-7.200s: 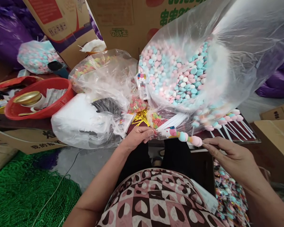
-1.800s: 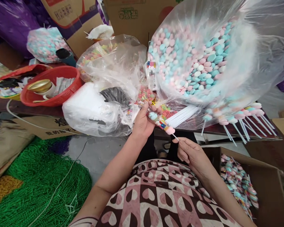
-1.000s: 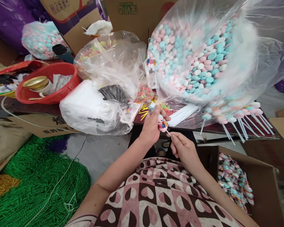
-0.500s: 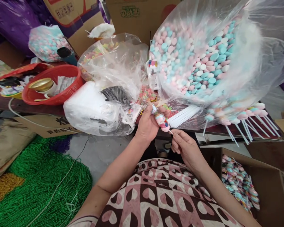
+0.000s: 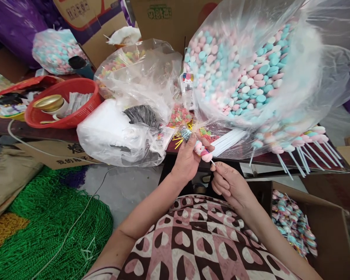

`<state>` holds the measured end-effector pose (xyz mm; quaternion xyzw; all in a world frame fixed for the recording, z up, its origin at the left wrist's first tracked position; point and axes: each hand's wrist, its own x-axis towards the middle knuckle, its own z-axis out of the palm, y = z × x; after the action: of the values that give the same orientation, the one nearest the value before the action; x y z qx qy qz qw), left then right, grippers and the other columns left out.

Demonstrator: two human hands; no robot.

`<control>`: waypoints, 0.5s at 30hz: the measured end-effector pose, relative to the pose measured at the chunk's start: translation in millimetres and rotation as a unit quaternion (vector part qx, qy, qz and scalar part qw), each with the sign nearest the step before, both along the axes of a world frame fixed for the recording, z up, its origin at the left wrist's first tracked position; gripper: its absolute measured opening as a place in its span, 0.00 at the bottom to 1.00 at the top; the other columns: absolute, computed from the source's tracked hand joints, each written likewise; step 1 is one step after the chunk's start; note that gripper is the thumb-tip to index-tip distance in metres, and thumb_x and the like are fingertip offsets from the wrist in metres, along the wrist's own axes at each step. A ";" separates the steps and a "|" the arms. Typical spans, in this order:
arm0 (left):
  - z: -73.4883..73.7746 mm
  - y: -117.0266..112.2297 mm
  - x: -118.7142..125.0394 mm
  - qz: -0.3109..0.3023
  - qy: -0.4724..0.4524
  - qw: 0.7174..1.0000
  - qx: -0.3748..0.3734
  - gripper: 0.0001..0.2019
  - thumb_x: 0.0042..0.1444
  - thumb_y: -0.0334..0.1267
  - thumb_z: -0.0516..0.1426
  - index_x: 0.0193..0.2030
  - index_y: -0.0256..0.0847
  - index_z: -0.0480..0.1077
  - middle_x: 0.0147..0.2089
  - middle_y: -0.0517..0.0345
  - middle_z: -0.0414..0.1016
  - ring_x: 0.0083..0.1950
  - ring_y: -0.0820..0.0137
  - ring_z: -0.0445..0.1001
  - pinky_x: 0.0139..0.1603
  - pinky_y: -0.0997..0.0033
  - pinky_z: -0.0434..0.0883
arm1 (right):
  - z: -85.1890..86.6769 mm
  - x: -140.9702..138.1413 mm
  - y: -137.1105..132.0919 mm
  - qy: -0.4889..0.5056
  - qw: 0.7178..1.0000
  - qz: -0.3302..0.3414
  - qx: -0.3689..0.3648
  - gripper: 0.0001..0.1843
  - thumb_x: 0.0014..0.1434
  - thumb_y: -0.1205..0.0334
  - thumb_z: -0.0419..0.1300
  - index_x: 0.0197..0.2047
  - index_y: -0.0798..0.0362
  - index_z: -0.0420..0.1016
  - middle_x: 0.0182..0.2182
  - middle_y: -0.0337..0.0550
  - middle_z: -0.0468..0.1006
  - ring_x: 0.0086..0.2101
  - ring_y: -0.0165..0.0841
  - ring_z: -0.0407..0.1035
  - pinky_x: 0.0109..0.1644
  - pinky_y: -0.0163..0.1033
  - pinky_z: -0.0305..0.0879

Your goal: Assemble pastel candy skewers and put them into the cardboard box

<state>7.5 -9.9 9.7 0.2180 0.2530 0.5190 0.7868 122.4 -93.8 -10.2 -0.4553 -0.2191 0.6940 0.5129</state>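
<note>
Big clear bag (image 5: pixel 306 66) of pink/blue/white candy discs fills the far right part of the table (image 5: pixel 32 132), mouth open toward the viewer. Green netting heap (image 5: pixel 43 229) on floor, below table's near edge, left side. Cardboard box (image 5: pixel 323 229) on floor under the table's right end, holding wrapped lollipops (image 5: pixel 294 229). White plastic-wrapped bundle (image 5: pixel 111 136) sits at the near edge, centre-left; crumpled clear bag (image 5: pixel 140 74) just behind it. Red basket (image 5: pixel 67 103) near the left end w/ gold lid (image 5: pixel 48 103) inside. Small bag of same pastel candy (image 5: pixel 54 50) at far left corner. Row of finished candy sticks (image 5: pixel 297 142) along near edge, right side, sticks overhanging. Loose white sticks (image 5: pixel 229 140) lie betw. that row and the hands.

Left hand (image 5: pixel 188 157): closed round the wrapped candy skewer (image 5: pixel 200 149), thumb + fingers gripping its upper part, wrapper top sticking out above the fist. Skewer is held just off the near edge, centre, tilted, stick end down-right.
Right hand (image 5: pixel 229 184): fingers together, pinching the skewer's bare stick end just below the last pink piece. Hands nearly touching.
</note>
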 end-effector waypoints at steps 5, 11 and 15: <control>3.6 -1.1 -4.1 -0.034 -0.021 0.999 0.004 0.12 0.57 0.47 0.62 0.40 0.41 0.71 0.36 0.58 0.78 0.32 0.71 0.77 0.37 0.69 0.73 | -2.0 -2.5 1.1 -0.059 0.997 -0.047 0.030 0.15 0.56 0.48 0.65 0.33 0.52 0.73 0.11 0.25 0.55 0.12 0.21 0.46 0.19 0.31 0.50; 11.4 15.0 -16.4 0.001 -0.027 0.999 0.024 0.12 0.62 0.45 0.57 0.45 0.42 0.73 0.38 0.54 0.80 0.41 0.66 0.79 0.46 0.63 0.75 | -6.6 0.1 -1.9 -0.066 0.997 -0.032 0.027 0.15 0.57 0.48 0.64 0.32 0.52 0.72 0.11 0.25 0.54 0.12 0.21 0.46 0.20 0.32 0.50; 13.8 28.8 -20.6 0.061 -0.017 0.998 0.008 0.09 0.65 0.40 0.53 0.39 0.41 0.73 0.33 0.58 0.78 0.39 0.69 0.79 0.49 0.64 0.73 | -7.9 3.0 -6.3 -0.093 0.994 -0.049 0.039 0.14 0.56 0.49 0.65 0.34 0.52 0.76 0.13 0.27 0.57 0.15 0.22 0.49 0.22 0.34 0.54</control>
<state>-13.1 18.8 23.5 0.1992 0.2484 0.5716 0.7563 125.3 -100.1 -18.1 -0.5075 -0.2697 0.6137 0.5414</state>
